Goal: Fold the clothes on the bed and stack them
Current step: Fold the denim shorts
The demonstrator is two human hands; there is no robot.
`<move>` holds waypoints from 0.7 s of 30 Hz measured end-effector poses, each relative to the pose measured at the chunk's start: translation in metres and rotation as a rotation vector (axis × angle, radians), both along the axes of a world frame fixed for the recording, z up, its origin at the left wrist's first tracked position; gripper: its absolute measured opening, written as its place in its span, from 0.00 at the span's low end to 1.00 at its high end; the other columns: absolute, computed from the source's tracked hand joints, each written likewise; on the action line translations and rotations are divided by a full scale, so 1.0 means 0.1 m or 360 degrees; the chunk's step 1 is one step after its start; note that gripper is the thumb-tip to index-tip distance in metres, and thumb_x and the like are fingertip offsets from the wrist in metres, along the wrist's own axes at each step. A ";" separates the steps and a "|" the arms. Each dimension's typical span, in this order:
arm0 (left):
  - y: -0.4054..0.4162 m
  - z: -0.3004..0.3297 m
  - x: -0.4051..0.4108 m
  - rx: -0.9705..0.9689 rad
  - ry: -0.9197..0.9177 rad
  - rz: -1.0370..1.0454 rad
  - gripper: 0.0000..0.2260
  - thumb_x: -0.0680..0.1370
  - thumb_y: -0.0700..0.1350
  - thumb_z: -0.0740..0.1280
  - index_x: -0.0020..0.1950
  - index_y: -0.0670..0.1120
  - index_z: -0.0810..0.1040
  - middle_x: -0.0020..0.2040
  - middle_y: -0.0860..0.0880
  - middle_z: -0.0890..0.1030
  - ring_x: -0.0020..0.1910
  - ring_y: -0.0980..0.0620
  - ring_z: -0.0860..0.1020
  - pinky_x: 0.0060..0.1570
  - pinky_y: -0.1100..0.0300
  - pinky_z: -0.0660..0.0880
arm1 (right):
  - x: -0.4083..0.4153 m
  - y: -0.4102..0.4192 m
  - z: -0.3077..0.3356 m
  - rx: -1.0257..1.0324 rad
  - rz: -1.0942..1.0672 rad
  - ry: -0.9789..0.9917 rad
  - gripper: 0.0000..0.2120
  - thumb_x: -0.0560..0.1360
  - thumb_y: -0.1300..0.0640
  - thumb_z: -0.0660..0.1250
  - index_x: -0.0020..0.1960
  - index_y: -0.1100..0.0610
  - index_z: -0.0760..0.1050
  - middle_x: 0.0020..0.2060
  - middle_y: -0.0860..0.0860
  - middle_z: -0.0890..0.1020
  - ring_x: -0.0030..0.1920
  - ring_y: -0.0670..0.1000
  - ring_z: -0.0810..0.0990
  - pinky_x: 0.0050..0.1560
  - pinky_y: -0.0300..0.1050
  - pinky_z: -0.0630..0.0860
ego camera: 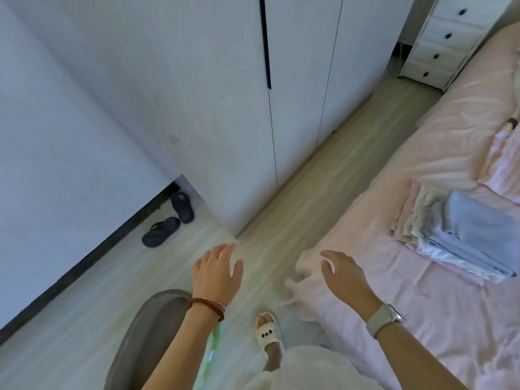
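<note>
A stack of folded clothes (455,237) lies on the pink bed (422,319) at the right, with a light blue piece on top and cream and pink pieces beneath. My left hand (218,273) hovers over the floor, fingers relaxed and spread, holding nothing; a red bead bracelet circles its wrist. My right hand (344,273) hangs above the bed's near corner, fingers loose, empty, with a grey watch on the wrist. Both hands are well left of the stack.
White wardrobe doors (225,108) fill the view ahead. Two dark slippers (168,220) lie by the wall. A white drawer unit (444,40) stands at the far end. A grey round object (146,333) sits on the floor at my left. My foot wears a white slipper (268,334).
</note>
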State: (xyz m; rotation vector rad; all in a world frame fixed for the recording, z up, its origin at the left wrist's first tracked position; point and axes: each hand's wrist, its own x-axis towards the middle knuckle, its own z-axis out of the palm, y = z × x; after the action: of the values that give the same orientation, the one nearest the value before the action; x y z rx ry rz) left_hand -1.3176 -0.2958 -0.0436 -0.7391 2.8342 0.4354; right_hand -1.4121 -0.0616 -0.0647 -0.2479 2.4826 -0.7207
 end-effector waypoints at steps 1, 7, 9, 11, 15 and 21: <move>-0.13 -0.01 -0.05 0.0013 -0.0022 -0.0012 0.20 0.79 0.54 0.57 0.70 0.51 0.66 0.69 0.51 0.69 0.68 0.49 0.66 0.67 0.54 0.59 | -0.06 -0.16 0.02 0.0014 0.0015 -0.0008 0.17 0.80 0.56 0.54 0.67 0.56 0.69 0.64 0.52 0.75 0.65 0.54 0.70 0.65 0.48 0.66; -0.41 -0.15 -0.74 0.0117 -0.0052 -0.0199 0.20 0.79 0.54 0.56 0.70 0.51 0.66 0.69 0.51 0.69 0.68 0.49 0.66 0.66 0.54 0.60 | -0.53 -0.65 0.11 0.0153 -0.0061 0.0027 0.15 0.80 0.56 0.53 0.62 0.58 0.72 0.58 0.53 0.77 0.62 0.56 0.71 0.64 0.51 0.64; -0.42 -0.15 -1.08 0.0141 -0.0024 -0.0308 0.19 0.79 0.52 0.57 0.70 0.50 0.67 0.69 0.51 0.70 0.67 0.49 0.66 0.66 0.53 0.60 | -0.73 -0.69 0.14 0.0194 -0.0095 0.0037 0.15 0.81 0.55 0.53 0.65 0.54 0.70 0.61 0.51 0.75 0.65 0.54 0.68 0.68 0.53 0.60; -0.41 -0.13 -1.44 0.0131 -0.0015 -0.0440 0.19 0.79 0.52 0.57 0.69 0.50 0.67 0.68 0.51 0.70 0.67 0.49 0.67 0.64 0.54 0.61 | -0.95 -0.68 0.16 0.0210 -0.0157 0.0030 0.15 0.81 0.55 0.52 0.65 0.53 0.70 0.62 0.51 0.74 0.65 0.53 0.67 0.69 0.54 0.59; -0.41 -0.08 -2.29 0.0067 -0.0017 -0.0605 0.19 0.79 0.53 0.56 0.70 0.50 0.66 0.69 0.51 0.69 0.67 0.49 0.66 0.65 0.54 0.60 | -1.51 -0.59 0.14 0.0197 -0.0349 0.0008 0.15 0.80 0.55 0.52 0.64 0.54 0.70 0.63 0.51 0.74 0.65 0.53 0.67 0.68 0.54 0.60; -0.07 0.11 -3.94 0.0080 0.0029 -0.0890 0.19 0.80 0.52 0.56 0.69 0.49 0.68 0.68 0.50 0.70 0.65 0.49 0.68 0.64 0.53 0.63 | -2.66 -0.21 0.24 0.0139 -0.0635 0.0070 0.16 0.80 0.55 0.51 0.65 0.53 0.70 0.65 0.50 0.73 0.66 0.53 0.66 0.69 0.54 0.58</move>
State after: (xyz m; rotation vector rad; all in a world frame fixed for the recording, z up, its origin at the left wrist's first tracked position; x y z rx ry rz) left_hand -1.7111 -0.3027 -0.0328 0.0809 2.8609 0.4128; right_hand -1.6778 -0.0822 -0.0410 0.2754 2.6277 -0.7652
